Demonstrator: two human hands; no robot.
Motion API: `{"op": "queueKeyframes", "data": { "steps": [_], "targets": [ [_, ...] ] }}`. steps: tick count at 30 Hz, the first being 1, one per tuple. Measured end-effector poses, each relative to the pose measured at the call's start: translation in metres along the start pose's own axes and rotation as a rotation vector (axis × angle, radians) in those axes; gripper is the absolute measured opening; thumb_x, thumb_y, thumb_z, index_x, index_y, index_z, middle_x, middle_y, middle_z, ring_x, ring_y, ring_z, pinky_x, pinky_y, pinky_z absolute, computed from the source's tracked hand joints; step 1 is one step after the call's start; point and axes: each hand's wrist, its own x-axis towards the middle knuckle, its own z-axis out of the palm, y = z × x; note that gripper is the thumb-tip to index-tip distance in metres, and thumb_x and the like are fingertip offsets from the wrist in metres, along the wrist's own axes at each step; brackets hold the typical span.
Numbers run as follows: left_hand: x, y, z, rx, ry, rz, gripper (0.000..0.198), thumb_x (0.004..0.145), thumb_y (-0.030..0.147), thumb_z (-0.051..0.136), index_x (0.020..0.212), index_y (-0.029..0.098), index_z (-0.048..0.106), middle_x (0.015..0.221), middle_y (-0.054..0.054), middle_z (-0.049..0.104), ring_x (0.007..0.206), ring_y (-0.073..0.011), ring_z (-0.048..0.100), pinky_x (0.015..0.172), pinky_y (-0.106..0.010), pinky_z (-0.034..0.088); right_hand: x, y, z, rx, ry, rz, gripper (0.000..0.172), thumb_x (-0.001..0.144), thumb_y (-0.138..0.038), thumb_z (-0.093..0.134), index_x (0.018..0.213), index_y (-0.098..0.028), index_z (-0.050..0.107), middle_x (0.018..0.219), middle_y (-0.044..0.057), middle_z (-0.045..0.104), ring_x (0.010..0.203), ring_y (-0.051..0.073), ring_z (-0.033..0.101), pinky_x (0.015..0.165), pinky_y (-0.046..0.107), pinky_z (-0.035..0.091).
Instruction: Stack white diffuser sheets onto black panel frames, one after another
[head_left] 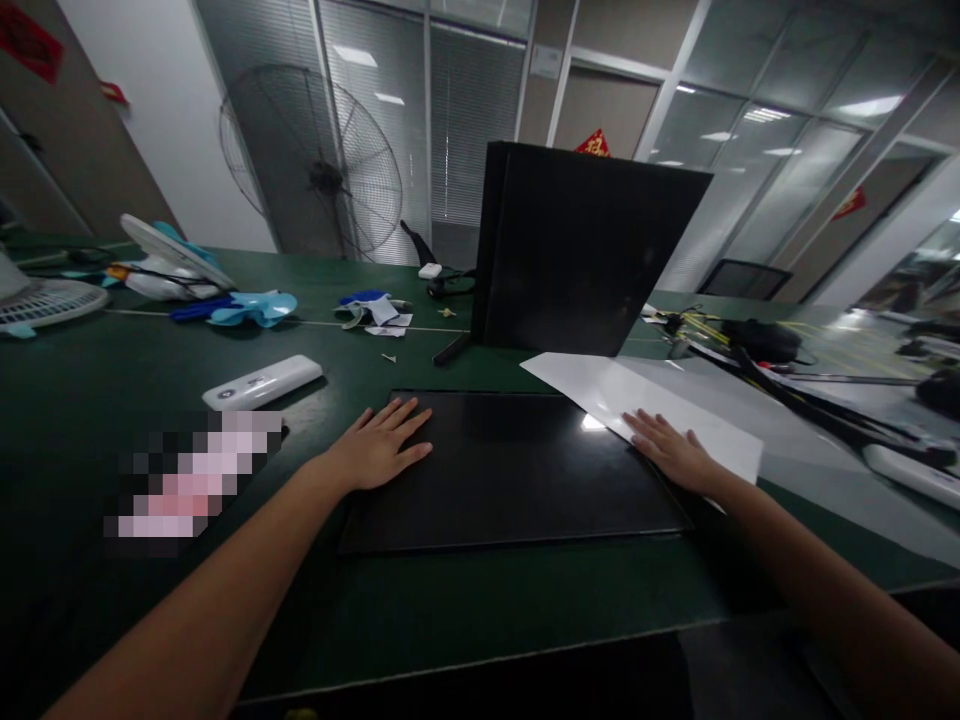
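Observation:
A flat black glossy panel, like a screen panel [510, 480], lies on the green table in front of me. Over its upper left corner my left hand [379, 445] rests palm down, fingers spread. My right hand [671, 452] is stretched out flat at the panel's right side, on a white sheet [697, 430] that slightly overlaps the panel's upper right corner. Neither hand grips anything. Behind the panel stands a large black monitor-like box [585, 250], turned at an angle.
Left of the panel lie a white power bank [262, 382] and a blurred-out flat object [202, 475]. Farther back are small fans [176, 265], blue fan blades [255, 308] and paper scraps [379, 312]. Translucent sheeting and black cables [802, 400] spread over the right side of the table [487, 610].

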Motion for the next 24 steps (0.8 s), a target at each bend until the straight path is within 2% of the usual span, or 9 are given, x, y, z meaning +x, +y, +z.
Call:
{"op": "queueKeyframes", "data": {
  "steps": [5,10,14,17,19,21,22,24],
  "targets": [
    [-0.007,-0.011,-0.002,0.019,-0.037,-0.038,0.084,0.101,0.078,0.027,0.172,0.034,0.020,0.180,-0.006,0.006,0.166,-0.0375,0.008,0.129,-0.068,0.012,-0.005,0.042,0.002,-0.018,0.024,0.074,0.078,0.103,-0.073,0.009,0.171,-0.038,0.026,0.178,0.001,0.011,0.164,0.036,0.012,0.123,0.078,0.013],
    [-0.014,-0.040,-0.008,0.014,-0.050,-0.092,0.084,0.099,0.078,0.034,0.171,0.034,0.024,0.179,-0.008,0.011,0.165,-0.0421,0.010,0.126,-0.073,0.016,-0.007,0.056,0.006,-0.008,0.051,0.086,0.078,0.103,-0.074,0.010,0.171,-0.039,0.025,0.178,0.003,0.013,0.164,0.037,0.014,0.122,0.079,0.014],
    [-0.015,-0.065,-0.012,0.024,-0.034,-0.160,0.085,0.098,0.078,0.034,0.170,0.032,0.030,0.179,-0.012,0.013,0.164,-0.0454,0.010,0.123,-0.074,0.021,-0.007,0.058,0.006,-0.001,0.042,0.095,0.076,0.105,-0.070,0.008,0.171,-0.037,0.025,0.178,0.005,0.014,0.164,0.038,0.015,0.120,0.080,0.016],
    [-0.013,-0.076,-0.010,0.032,0.017,-0.219,0.083,0.099,0.077,0.032,0.168,0.032,0.035,0.179,-0.014,0.020,0.163,-0.0489,0.015,0.122,-0.071,0.026,-0.006,0.058,-0.002,-0.021,0.033,0.120,0.071,0.107,-0.062,0.012,0.170,-0.035,0.030,0.177,0.010,0.018,0.161,0.043,0.021,0.114,0.083,0.026],
    [-0.011,-0.079,-0.006,0.061,0.049,-0.236,0.077,0.102,0.071,0.030,0.168,0.032,0.037,0.178,-0.014,0.026,0.162,-0.0495,0.018,0.123,-0.069,0.026,-0.002,0.054,-0.008,-0.066,0.037,0.228,0.066,0.108,-0.050,0.018,0.168,-0.031,0.038,0.174,0.015,0.029,0.157,0.048,0.031,0.107,0.086,0.032],
    [-0.010,-0.078,-0.002,0.084,0.086,-0.221,0.070,0.105,0.061,0.027,0.168,0.030,0.038,0.176,-0.015,0.030,0.161,-0.0484,0.022,0.123,-0.067,0.026,0.005,0.047,-0.014,-0.118,0.062,0.337,0.064,0.106,-0.040,0.024,0.163,-0.023,0.047,0.169,0.022,0.038,0.152,0.050,0.038,0.104,0.088,0.034],
    [-0.010,-0.077,0.000,0.087,0.100,-0.210,0.068,0.107,0.057,0.026,0.167,0.030,0.039,0.175,-0.016,0.032,0.160,-0.0480,0.025,0.124,-0.066,0.026,0.009,0.041,-0.016,-0.138,0.084,0.364,0.064,0.105,-0.039,0.026,0.162,-0.019,0.049,0.168,0.023,0.039,0.152,0.050,0.038,0.105,0.088,0.033],
    [-0.009,-0.074,0.004,0.081,0.139,-0.191,0.065,0.107,0.054,0.026,0.166,0.030,0.042,0.173,-0.016,0.037,0.158,-0.0479,0.030,0.123,-0.067,0.027,0.021,0.025,-0.017,-0.149,0.132,0.302,0.067,0.106,-0.046,0.026,0.162,-0.017,0.046,0.172,0.021,0.033,0.157,0.045,0.032,0.113,0.083,0.031]
  ]
}}
